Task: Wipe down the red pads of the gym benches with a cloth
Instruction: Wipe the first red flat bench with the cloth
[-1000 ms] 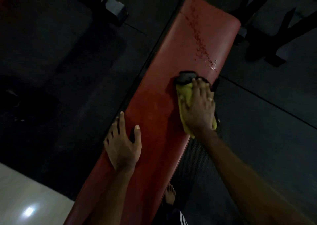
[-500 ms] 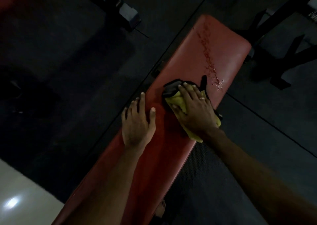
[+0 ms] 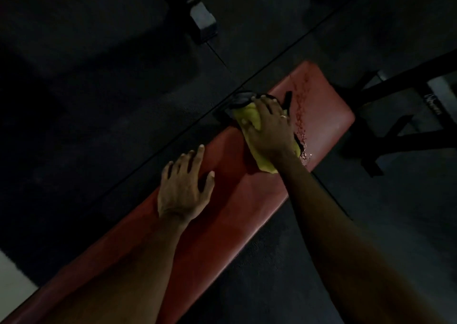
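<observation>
A single head-worn wide-angle view looks steeply down and slightly forward, from close above a long red padded surface point(image 3: 222, 220) running diagonally from lower left to upper right

Cloth point(image 3: 249, 116) on bench pad point(image 3: 222, 212) under right hand point(image 3: 269, 128); left hand point(image 3: 184, 190) rests nearer, leftward.

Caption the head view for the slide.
Right hand presses a yellow cloth on the red bench pad beside a droplet streak; left hand rests on the pad.
</observation>
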